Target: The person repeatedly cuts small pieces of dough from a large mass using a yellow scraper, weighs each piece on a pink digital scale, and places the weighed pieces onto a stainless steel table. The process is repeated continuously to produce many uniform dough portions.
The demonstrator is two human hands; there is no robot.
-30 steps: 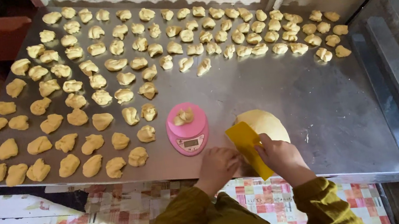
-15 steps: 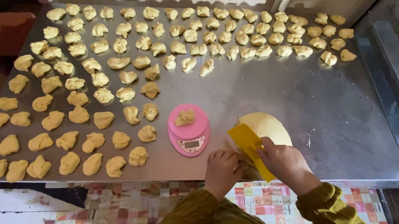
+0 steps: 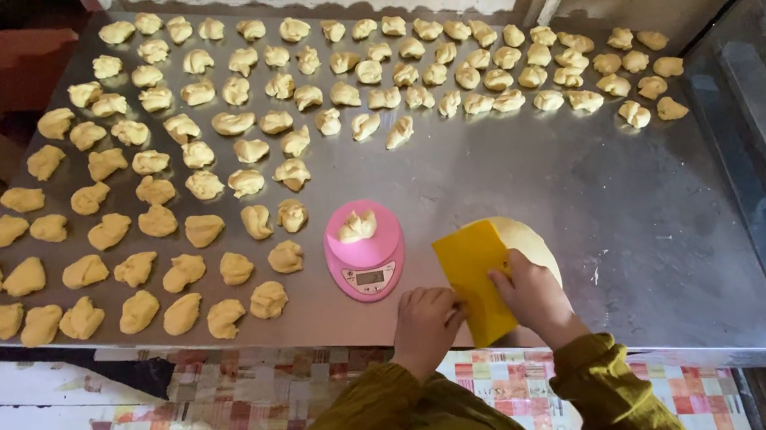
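Scraper (image 3: 477, 280) tipping flatter vs 0.5 s ago, now showing its broad yellow face, covering more of the dough lump (image 3: 524, 236) just right of the pink scale (image 3: 364, 249). Right hand (image 3: 534, 296) gripping scraper's right edge, fingers closed on it. Left hand (image 3: 427, 324) curled at scraper's left edge, touching dough; can't tell if pinching any. Looks like a fresh cut starting. Small piece sitting on scale as before; dough pieces (image 3: 163, 217) lying left of and beyond scale on the metal table (image 3: 625, 209), unchanged.

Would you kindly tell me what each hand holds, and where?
The right hand grips the yellow dough scraper by its right edge; whether the left hand holds anything cannot be told.
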